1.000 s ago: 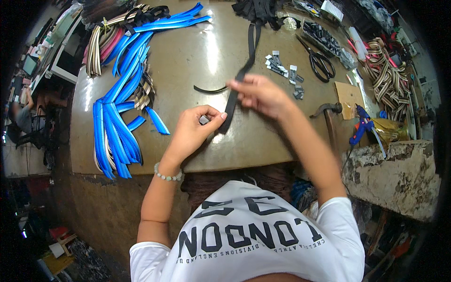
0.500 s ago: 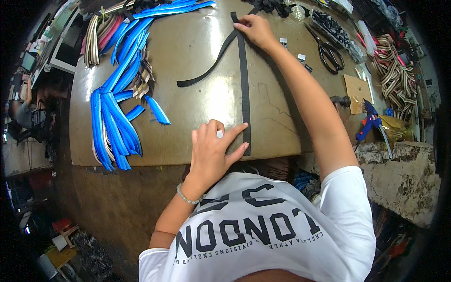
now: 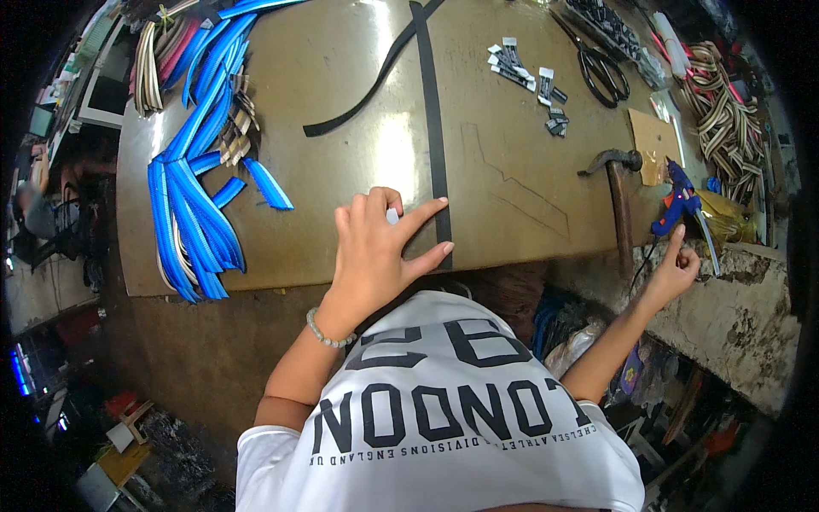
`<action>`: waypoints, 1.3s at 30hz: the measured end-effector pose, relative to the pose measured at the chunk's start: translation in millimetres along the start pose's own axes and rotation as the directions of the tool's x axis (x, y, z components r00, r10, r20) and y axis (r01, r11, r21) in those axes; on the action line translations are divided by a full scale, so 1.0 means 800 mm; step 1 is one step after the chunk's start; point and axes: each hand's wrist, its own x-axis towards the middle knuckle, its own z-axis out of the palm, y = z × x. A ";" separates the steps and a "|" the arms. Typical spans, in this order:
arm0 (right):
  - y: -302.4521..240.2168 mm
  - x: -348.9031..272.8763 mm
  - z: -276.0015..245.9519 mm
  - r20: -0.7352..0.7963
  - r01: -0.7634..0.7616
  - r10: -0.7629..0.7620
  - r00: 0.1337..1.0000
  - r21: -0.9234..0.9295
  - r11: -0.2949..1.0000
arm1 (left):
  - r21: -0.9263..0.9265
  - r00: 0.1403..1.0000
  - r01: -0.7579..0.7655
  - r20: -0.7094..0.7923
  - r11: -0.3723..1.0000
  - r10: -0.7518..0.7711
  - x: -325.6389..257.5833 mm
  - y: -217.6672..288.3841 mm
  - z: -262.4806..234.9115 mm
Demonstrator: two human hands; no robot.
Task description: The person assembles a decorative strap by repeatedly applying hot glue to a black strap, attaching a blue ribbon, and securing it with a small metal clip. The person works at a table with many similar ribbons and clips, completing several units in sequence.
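The left hand [image 3: 375,256] is lying flat w/ fingers spread, pressing the near end of the black strap [image 3: 433,128] onto the bench [image 3: 341,102], prob. so it stays straight and doesn't slide. The right hand [image 3: 676,266] is reaching off the bench edge at 3 o'clock, fingers loosely curled & touching the blue glue gun [image 3: 678,198], not gripping it yet. The strap is looking long, thin & flat, running toward 12 o'clock.
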 end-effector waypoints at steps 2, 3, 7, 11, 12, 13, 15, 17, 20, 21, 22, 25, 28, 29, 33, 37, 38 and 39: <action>0.047 0.031 -0.001 0.037 -0.099 0.103 0.994 -0.091 0.991 | 0.000 1.000 -0.003 -0.002 1.000 0.003 -0.001 0.000 0.001; 0.063 0.043 0.007 0.176 -0.017 -0.006 0.984 0.132 0.991 | -0.001 1.000 -0.006 0.001 1.000 0.006 -0.001 0.000 0.001; 0.051 0.072 0.050 0.383 0.074 -0.124 0.915 0.143 0.987 | 0.003 1.000 -0.025 0.002 1.000 0.025 -0.002 -0.002 0.003; -0.057 0.044 0.056 0.306 0.158 -0.232 0.923 0.248 0.956 | -0.007 1.000 -0.024 -0.007 1.000 0.024 -0.003 -0.003 0.004; -0.085 0.026 0.052 0.444 0.058 -0.253 0.860 0.407 0.912 | -0.010 1.000 -0.021 -0.013 1.000 0.021 -0.003 -0.003 0.003; -0.108 0.000 0.052 0.541 0.001 -0.347 0.766 0.538 0.843 | -0.015 1.000 -0.020 -0.013 1.000 0.020 -0.003 -0.003 0.003; -0.142 -0.047 0.059 0.749 -0.114 -0.388 0.537 0.521 0.846 | -0.016 1.000 -0.019 -0.005 1.000 0.019 -0.002 -0.003 0.002; -0.163 -0.071 0.072 0.804 0.046 -0.510 0.305 0.523 0.851 | -0.012 1.000 -0.009 0.008 1.000 0.009 -0.002 -0.002 0.001; -0.172 -0.085 0.099 0.761 0.195 -0.633 0.142 0.605 0.772 | -0.025 1.000 -0.004 0.010 1.000 0.004 -0.002 -0.002 0.000; -0.172 -0.086 0.105 0.748 0.223 -0.657 0.095 0.628 0.746 | -0.006 1.000 -0.014 0.001 1.000 0.014 -0.002 -0.002 0.000; -0.172 -0.086 0.110 0.751 0.248 -0.657 0.068 0.625 0.740 | -0.004 1.000 -0.011 0.003 1.000 0.011 -0.001 -0.002 0.000; -0.172 -0.084 0.120 0.743 0.297 -0.669 0.009 0.637 0.711 | 0.000 1.000 -0.005 0.010 1.000 0.005 -0.001 -0.002 0.001; -0.174 -0.085 0.123 0.734 0.293 -0.679 -0.016 0.652 0.699 | 0.012 1.000 -0.005 0.014 1.000 0.005 -0.001 -0.002 0.001; -0.175 -0.084 0.124 0.728 0.279 -0.685 -0.026 0.663 0.694 | 0.016 1.000 -0.004 0.015 1.000 0.004 -0.001 -0.002 0.000; -0.180 -0.080 0.136 0.741 0.299 -0.668 -0.061 0.652 0.696 | 0.026 1.000 -0.012 0.029 1.000 0.011 -0.002 -0.003 0.001; -0.190 -0.075 0.159 0.701 0.315 -0.712 -0.023 0.682 0.661 | 0.029 1.000 -0.024 0.002 0.999 0.024 -0.003 -0.003 0.004; -0.193 -0.075 0.163 0.682 0.302 -0.731 -0.017 0.700 0.647 | 0.029 1.000 -0.027 -0.002 0.999 0.027 -0.003 -0.003 0.004; -0.197 -0.074 0.168 0.643 0.345 -0.765 -0.028 0.725 0.596 | 0.026 1.000 -0.029 -0.001 0.999 0.029 -0.003 -0.003 0.003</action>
